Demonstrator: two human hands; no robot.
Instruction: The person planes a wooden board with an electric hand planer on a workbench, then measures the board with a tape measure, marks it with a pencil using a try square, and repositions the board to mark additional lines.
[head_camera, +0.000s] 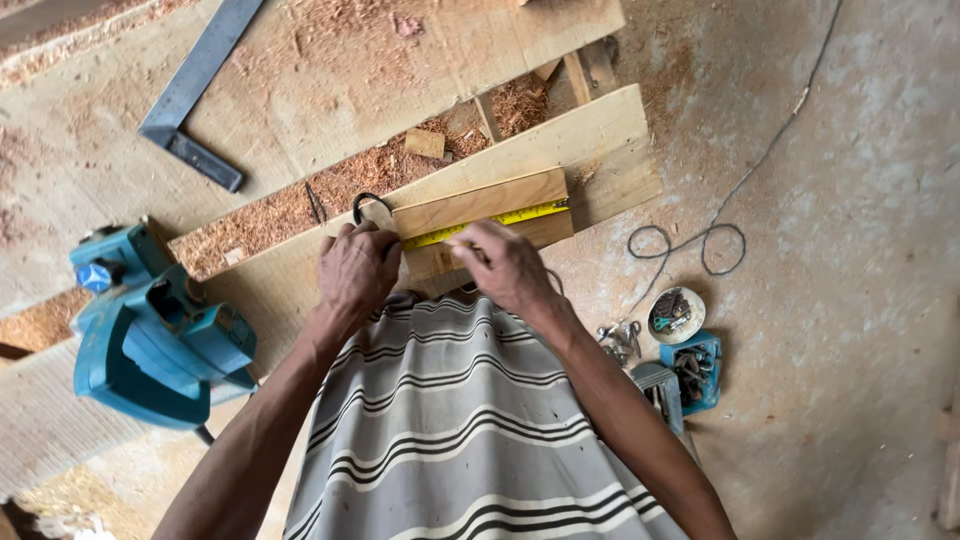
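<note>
A short wooden board (480, 202) lies on a longer plank (600, 140) at the bench edge. A yellow tape measure blade (500, 220) stretches along the short board. My left hand (355, 270) grips the tape measure case (376, 213) at the board's left end. At the board's near edge my right hand (505, 265) is closed with its fingers pressed on the tape; what it pinches is hidden.
A teal electric planer (150, 335) sits on the bench at left. A metal try square (195, 85) lies at top left. Sawdust (330, 190) fills a gap between planks. On the floor at right lie a cable (700, 245), a bowl (676, 314) and a blue box of bits (692, 370).
</note>
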